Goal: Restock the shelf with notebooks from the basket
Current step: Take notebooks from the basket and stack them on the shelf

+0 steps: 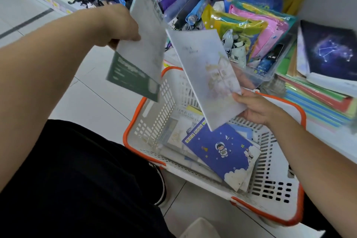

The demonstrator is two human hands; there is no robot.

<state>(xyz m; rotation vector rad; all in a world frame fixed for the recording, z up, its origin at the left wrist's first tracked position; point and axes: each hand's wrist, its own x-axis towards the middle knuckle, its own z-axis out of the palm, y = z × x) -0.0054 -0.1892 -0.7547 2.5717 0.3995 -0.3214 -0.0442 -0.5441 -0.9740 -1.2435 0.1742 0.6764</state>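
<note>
Left hand (pixel 117 29) raised over the floor, fingers and thumb clamped on two thin paper notebooks at once: a pale grey-green one with large lettering (pixel 146 31) standing near upright, and a dark green one (pixel 133 81) fanned out beneath it. Looks like a running stack, collected so several go to the shelf together

Centre: white perforated plastic basket with orange rim (pixel 154 121) on the tiled floor, just beside the shelf edge, close enough to lift straight across. More notebooks lie flat inside, a blue astronaut-cover one (pixel 222 150) on top

Right hand (pixel 255 110) above the basket, pinching the lower corner of a pale illustrated notebook (pixel 206 75), tilted, clear of the basket

Right: low white shelf (pixel 328 137) carrying coloured plastic folders (pixel 251 25) and a dark constellation-cover notebook (pixel 328 52) atop a stack, the likely destination
</note>
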